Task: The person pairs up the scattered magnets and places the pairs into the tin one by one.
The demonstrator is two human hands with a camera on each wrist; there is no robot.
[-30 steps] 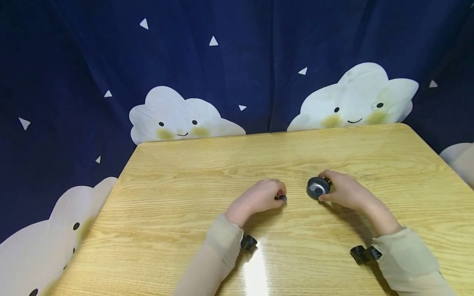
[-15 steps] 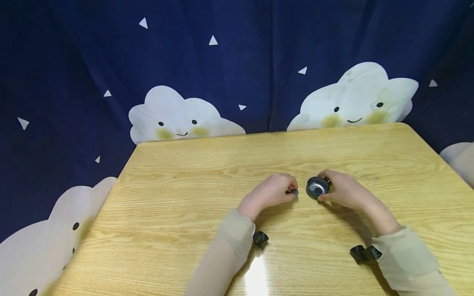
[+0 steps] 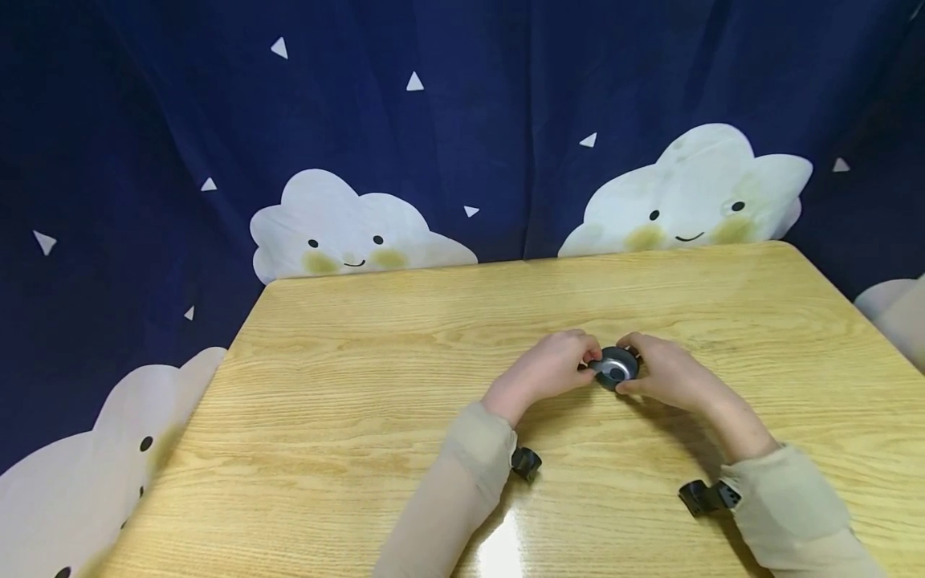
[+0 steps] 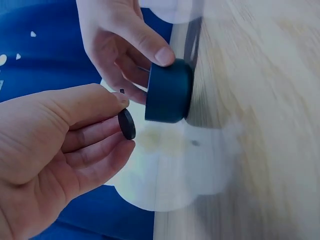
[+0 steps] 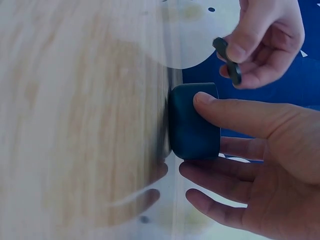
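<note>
My right hand holds a small round cup, dark teal outside and shiny metal inside, with a dark round spot at its centre. The thumb lies on the cup's near side and the fingers reach around the far side. In the right wrist view the cup's base meets the tabletop. Between thumb and fingertips, my left hand pinches a small black disc-shaped piece with a narrow arm at one end. In the head view this piece overlaps the cup's left rim; the left wrist view shows a gap between them.
Both hands work over a wooden table. A dark blue curtain with white clouds hangs behind it and along the left side. A black wrist camera sits under the left cuff, another wrist camera by the right cuff.
My left hand has moved right and slightly away from me with the black piece, up to the cup's left rim. The right hand and the cup have stayed nearly still.
</note>
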